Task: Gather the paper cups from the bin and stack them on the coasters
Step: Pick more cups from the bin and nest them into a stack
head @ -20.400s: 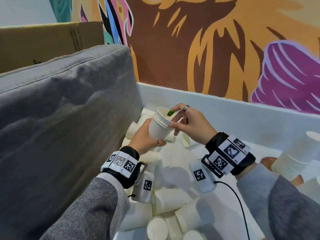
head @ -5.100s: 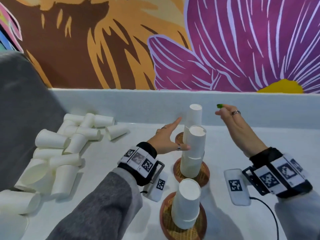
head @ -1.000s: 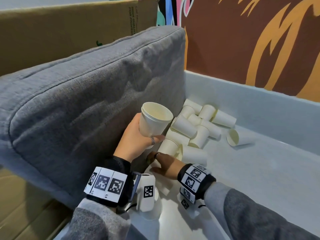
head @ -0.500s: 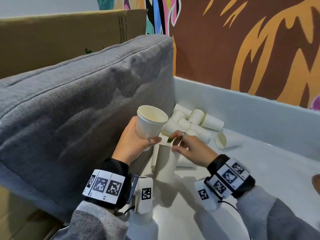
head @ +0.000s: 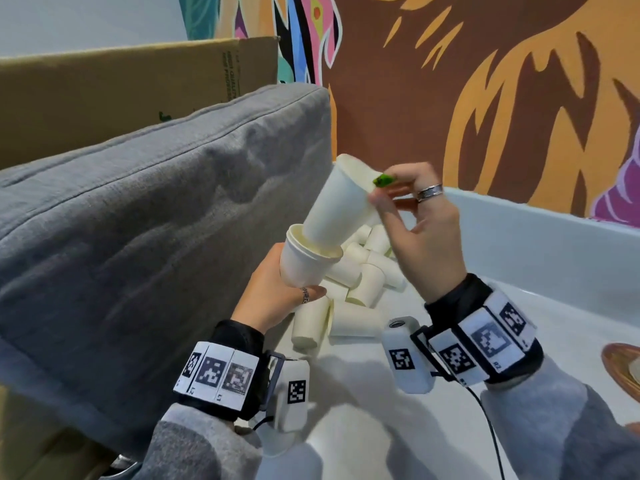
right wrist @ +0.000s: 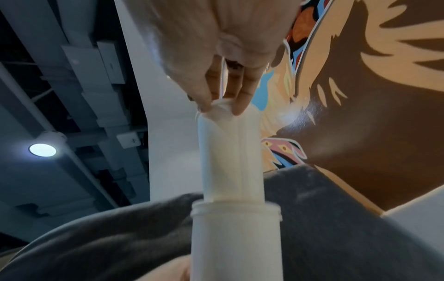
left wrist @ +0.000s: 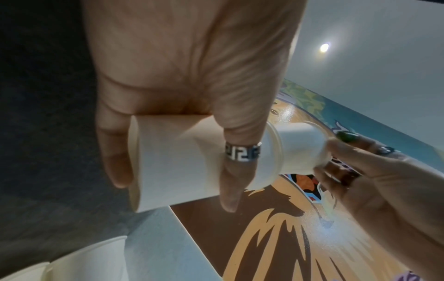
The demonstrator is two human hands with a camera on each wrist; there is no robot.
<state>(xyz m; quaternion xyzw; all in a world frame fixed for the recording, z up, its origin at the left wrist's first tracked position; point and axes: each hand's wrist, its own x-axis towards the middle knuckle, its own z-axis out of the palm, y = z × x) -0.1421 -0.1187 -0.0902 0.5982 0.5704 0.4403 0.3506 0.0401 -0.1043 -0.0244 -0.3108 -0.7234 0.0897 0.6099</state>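
On the far left I've got the grey cushion point(head: 145, 216) leaning against the bin, a cardboard box point(head: 114, 91) behind it. Next comes my left hand point(head: 277, 299), palm up and forearm angled in from below, fingers and thumb wrapped around the lower cup point(head: 304, 261), which sits mouth-up and tilted a little toward the cushion. Into that mouth goes the upper cup point(head: 341, 206), base first, only partly seated and leaning right. My right hand point(head: 422, 237) comes in from the right with the wrist raised, thumb and fingertips pinching the upper cup's rim (green nail right at the lip). Below and between the two hands, the loose cups point(head: 356, 289) lie in a heap on the white bin floor point(head: 467, 341), and at the far right edge a woven coaster point(head: 623, 368) just peeks in.

The left wrist view gives me what the head view can't: the ringed thumb across the lower cup's wall point(left wrist: 192, 163) and another finger curled at its base. The right wrist view shows the rim crumpled between the right fingers point(right wrist: 240, 102), and the upper cup's seam running straight down into the lower cup point(right wrist: 235, 237).
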